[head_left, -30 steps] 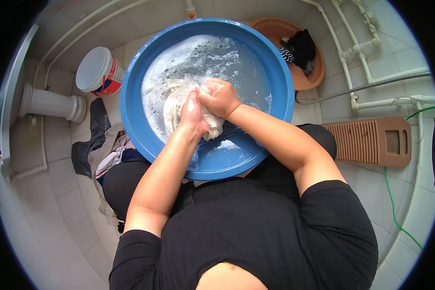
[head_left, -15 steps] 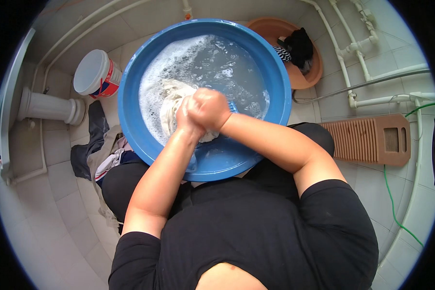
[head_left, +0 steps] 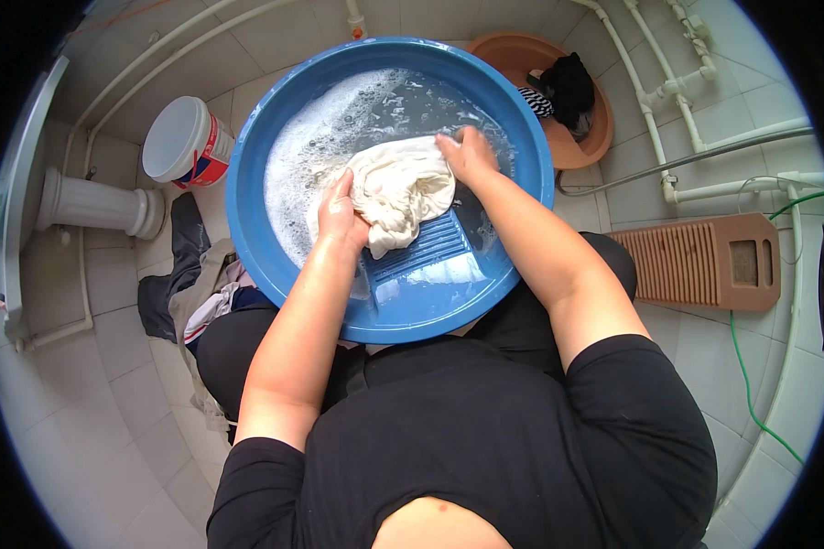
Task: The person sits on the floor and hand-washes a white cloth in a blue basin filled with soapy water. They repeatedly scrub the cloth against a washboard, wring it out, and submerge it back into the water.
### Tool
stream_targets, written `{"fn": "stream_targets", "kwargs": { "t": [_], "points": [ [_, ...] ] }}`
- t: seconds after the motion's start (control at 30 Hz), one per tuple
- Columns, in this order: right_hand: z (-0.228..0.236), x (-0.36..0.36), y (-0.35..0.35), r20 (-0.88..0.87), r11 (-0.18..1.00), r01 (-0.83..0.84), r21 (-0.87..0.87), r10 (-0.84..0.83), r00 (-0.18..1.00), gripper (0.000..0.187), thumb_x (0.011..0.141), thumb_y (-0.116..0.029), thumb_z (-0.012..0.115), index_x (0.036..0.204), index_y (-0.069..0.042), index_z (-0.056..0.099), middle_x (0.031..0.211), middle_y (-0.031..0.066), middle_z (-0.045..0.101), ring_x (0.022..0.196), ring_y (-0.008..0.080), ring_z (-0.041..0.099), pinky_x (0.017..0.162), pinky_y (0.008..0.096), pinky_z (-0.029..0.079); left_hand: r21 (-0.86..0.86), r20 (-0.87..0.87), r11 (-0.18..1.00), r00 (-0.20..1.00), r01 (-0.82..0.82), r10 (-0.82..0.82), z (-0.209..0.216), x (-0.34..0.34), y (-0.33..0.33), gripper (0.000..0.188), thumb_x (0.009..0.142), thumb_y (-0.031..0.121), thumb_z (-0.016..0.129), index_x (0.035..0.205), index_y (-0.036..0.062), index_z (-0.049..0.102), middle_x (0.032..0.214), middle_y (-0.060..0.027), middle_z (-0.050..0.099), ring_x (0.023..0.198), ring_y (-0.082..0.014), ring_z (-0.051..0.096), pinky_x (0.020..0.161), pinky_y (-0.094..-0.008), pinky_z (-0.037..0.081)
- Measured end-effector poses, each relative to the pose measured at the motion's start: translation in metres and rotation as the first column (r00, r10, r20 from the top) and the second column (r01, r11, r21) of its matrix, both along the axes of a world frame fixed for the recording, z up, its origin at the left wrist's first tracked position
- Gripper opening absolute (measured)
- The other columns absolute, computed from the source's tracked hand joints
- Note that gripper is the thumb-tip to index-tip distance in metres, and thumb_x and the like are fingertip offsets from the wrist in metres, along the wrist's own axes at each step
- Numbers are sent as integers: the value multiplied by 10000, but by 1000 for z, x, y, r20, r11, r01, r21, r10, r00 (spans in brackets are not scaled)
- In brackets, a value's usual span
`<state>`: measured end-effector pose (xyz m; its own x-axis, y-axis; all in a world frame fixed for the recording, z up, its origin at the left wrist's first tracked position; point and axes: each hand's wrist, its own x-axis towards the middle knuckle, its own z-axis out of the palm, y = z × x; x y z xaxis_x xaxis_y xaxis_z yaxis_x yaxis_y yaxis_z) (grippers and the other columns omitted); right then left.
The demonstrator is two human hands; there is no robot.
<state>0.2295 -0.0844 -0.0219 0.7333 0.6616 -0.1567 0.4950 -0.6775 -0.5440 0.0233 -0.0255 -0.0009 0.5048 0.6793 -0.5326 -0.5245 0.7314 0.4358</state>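
A wet white cloth garment [head_left: 401, 188], bunched and wrinkled, lies over the ribbed washboard slope [head_left: 421, 252] moulded into a big blue basin [head_left: 384, 325]. My left hand [head_left: 343, 218] cups the garment's left side, fingers fairly straight and thumb underneath, with cloth between them. At the garment's upper right edge, my right hand [head_left: 470, 157] pinches the fabric; its fingers are slightly blurred. Soapy grey water [head_left: 426, 105] fills the far part of the basin, with thick white foam along the left.
A brown washboard [head_left: 677, 263] stands at the right beside a green cord [head_left: 746, 366]. Behind the basin sits an orange tub [head_left: 598, 137] with dark clothes. A white bucket [head_left: 174, 142] and piled clothes [head_left: 215, 284] are on the left. Pipes [head_left: 645, 119] line the walls.
My hands were clasped together over the cloth; now they are apart. The right hand has moved right and away from me, and the garment is spread wider, uncovering the basin's ribs.
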Motion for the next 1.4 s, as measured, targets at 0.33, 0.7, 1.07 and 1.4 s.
{"fn": "stream_targets", "kwargs": {
  "t": [0.33, 0.7, 1.07, 1.4],
  "points": [
    [15, -38, 13, -155, 837, -291, 464, 400, 904, 345, 756, -350, 610, 872, -27, 649, 1017, 198, 571, 1012, 319, 533, 870, 349, 429, 4, 64, 1000, 998, 27, -28, 20, 7, -7, 391, 949, 349, 352, 1163, 42, 465, 1126, -153, 552, 1026, -282, 556, 911, -407, 446],
    [90, -130, -26, 471, 239, -832, 500, 731, 494, 228, 703, -267, 663, 622, -121, 508, 819, 52, 565, 667, 271, 571, 564, 356, 464, 66, 86, 997, 996, 27, -33, 17, -8, -30, 406, 906, 390, 389, 1106, 59, 513, 1111, -115, 542, 999, -234, 531, 873, -413, 447],
    [84, -151, -31, 470, 339, -778, 529, 646, 602, 208, 723, -222, 611, 568, -100, 546, 640, 88, 562, 549, 265, 555, 494, 362, 449, 122, -155, 992, 986, -40, 59, 22, -10, -31, 256, 913, 339, 448, 907, 113, 565, 835, -40, 576, 768, -171, 560, 715, -338, 467],
    [80, -143, -26, 439, 405, -668, 624, 527, 728, 245, 738, -254, 595, 533, -132, 535, 561, 74, 538, 530, 265, 547, 501, 369, 443, -4, 530, 925, 785, 380, -320, 9, -13, -12, 386, 906, 430, 364, 894, 81, 529, 886, -100, 575, 788, -229, 559, 686, -363, 468]
  ]
}}
